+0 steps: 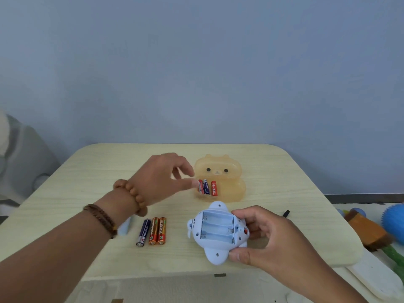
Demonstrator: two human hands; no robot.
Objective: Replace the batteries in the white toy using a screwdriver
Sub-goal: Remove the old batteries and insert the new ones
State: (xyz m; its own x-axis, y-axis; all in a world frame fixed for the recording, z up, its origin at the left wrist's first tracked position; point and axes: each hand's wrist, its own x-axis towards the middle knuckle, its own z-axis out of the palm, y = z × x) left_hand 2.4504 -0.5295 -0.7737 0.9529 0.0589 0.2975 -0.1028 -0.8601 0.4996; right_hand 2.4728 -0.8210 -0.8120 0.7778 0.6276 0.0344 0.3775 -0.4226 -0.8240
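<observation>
My right hand (266, 239) grips the white toy (215, 235) upside down on the table, its battery bay uncovered with all three slots bare. My left hand (161, 178) reaches to the translucent orange bear-shaped box (231, 171); its fingers are spread and the fingertips touch the leftmost of three batteries (206, 187) standing in the box. Three more batteries (153, 231) lie side by side on the table left of the toy. A black screwdriver tip (286, 213) peeks out behind my right hand. A pale blue piece (125, 226) lies partly under my left wrist.
The light wooden table (284, 171) stands against a blue-grey wall. Off its right edge lie a brown block (367, 230), a blue spiky ball (393, 221) and a white board (376, 276). A grey object (19, 158) sits at the far left.
</observation>
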